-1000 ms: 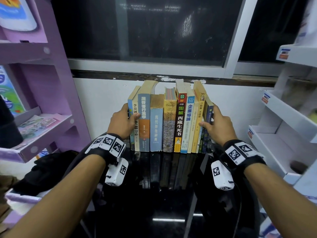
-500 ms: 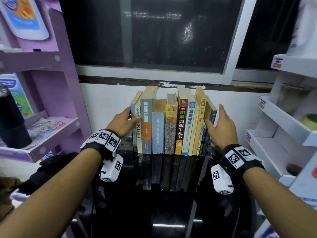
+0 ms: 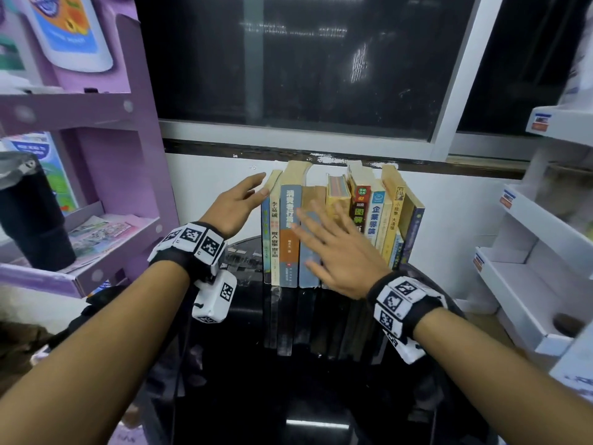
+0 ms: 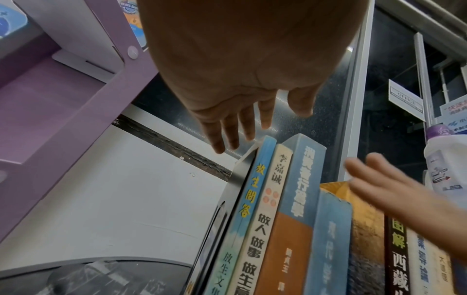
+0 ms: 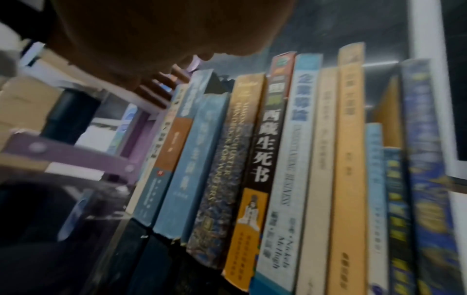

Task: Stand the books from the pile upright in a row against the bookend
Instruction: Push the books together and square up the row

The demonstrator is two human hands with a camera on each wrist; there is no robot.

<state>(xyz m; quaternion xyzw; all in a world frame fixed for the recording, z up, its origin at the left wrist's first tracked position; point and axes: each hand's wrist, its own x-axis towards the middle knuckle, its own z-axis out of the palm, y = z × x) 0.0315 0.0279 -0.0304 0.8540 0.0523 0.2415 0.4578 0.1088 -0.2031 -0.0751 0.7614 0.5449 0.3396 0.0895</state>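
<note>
Your left hand (image 3: 236, 205) holds nothing: its grip is slack, fingers straight and reaching beside the top of the row's left end. Your right hand (image 3: 340, 248) is likewise spread flat in front of the middle spines, gripping nothing. The books (image 3: 378, 220) stand upright in a row on the black desk (image 3: 321, 380), against a dark bookend (image 4: 227, 215) at their left.

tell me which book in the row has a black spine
The book with the black spine and white characters, standing just right of the row's middle; its neighbours' spines are blue, cream, yellow or patterned.
</note>
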